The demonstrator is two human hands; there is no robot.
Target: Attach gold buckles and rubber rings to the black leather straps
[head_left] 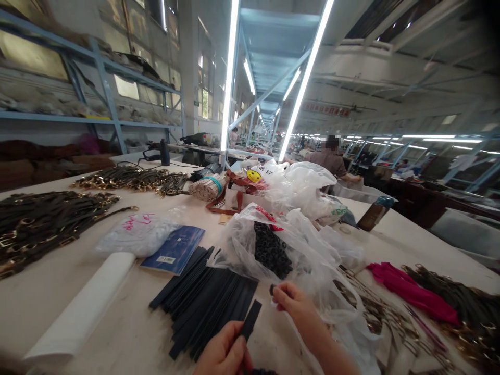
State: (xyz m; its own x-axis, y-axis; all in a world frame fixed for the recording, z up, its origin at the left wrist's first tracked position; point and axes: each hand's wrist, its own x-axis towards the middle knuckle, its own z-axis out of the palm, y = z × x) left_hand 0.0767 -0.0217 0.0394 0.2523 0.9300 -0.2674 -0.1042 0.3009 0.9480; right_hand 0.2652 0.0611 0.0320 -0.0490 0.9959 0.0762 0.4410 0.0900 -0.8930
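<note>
My left hand [226, 350] is closed on a dark flat strip [250, 319] near the bottom centre, the strip's end pointing up and away. To its right, my right hand [288, 298] pinches a small black ring [272, 289] between thumb and fingertips, apart from the strip. Many similar dark strips [214, 299] lie fanned out on the table [128, 333], beyond and left of my left hand. Past my right hand, an open clear plastic bag [238, 245] holds a heap of small black rings [271, 250]. Part of a dark item shows below my left hand.
A white curved sheet [84, 304], blue booklet [175, 250] and bag of pale pieces [136, 232] lie left. Strap piles with metal fittings [50, 221] sit far left. Pink cloth [414, 291] and more straps lie right. A brown bottle [373, 214] and a person [332, 159] are beyond.
</note>
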